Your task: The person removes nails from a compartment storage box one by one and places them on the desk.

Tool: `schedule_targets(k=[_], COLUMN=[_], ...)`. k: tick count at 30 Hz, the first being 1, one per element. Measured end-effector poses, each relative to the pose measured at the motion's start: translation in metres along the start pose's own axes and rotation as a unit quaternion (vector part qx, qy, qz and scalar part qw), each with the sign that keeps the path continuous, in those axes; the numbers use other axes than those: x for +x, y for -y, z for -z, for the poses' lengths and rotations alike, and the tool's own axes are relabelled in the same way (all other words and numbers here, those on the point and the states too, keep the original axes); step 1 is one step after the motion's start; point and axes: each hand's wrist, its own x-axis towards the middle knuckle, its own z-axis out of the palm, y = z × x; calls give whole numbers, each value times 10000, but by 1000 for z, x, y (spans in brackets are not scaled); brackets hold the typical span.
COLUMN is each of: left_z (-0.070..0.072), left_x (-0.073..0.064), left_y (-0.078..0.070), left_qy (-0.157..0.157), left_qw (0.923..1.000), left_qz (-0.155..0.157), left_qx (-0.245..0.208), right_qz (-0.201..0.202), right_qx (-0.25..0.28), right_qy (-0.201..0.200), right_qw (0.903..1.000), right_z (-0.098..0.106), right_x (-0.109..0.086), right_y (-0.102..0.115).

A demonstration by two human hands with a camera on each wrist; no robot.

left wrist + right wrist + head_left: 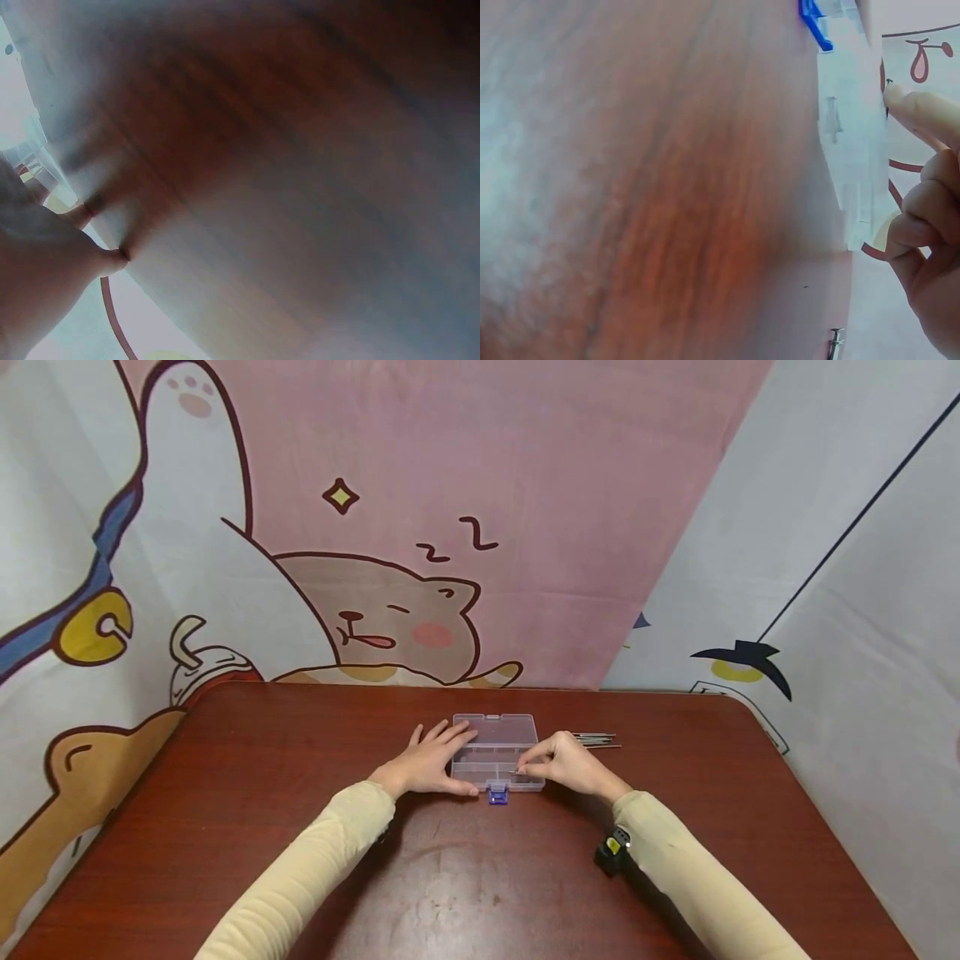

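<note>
A clear plastic compartment box (474, 769) lies on the table with its lid (495, 731) swung back and its blue latch (498, 796) toward me. My left hand (429, 763) rests at the box's left side, fingers spread, fingertips over the lid and thumb along the front edge. Between thumb and fingertips, my right hand (561, 763) pinches a small metal nail (514, 772) over the right front compartment. Its dark head shows beside the fingertip in the right wrist view. Through the box wall there, another nail-like shape (833, 120) shows inside.
Several long metal nails (596, 740) lie in a loose bundle on the table, right of the box and behind my right hand. One flat-headed end (836, 341) appears low in the right wrist view. A printed cloth (570, 527) hangs behind the brown table (465, 877).
</note>
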Motion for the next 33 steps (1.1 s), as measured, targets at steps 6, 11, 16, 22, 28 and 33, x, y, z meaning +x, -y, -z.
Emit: schedule_targets(k=[6, 11, 16, 22, 28, 33], left_z=[-1, -1, -1, 0, -1, 0], left_x=[0, -1, -1, -2, -1, 0], left_y=[0, -1, -1, 0, 0, -1], left_qy=[-14, -6, -67, -63, -53, -54], left_qw=[10000, 10000, 10000, 10000, 10000, 10000], left_qz=[-4, 1, -24, 1, -7, -54], left_qx=[-16, -18, -11, -21, -32, -31], right_qz=[-33, -169, -255, -367, -515, -658], right_qx=[125, 105, 23, 22, -343, -471], right_qy=[-46, -192, -367, -519, -719, -780], right_qw=[9999, 9996, 9990, 9980, 9955, 9937], right_z=[3, 7, 13, 23, 36, 49], right_x=[-1, -4, -9, -15, -24, -33], right_y=[0, -3, -6, -9, -14, -19])
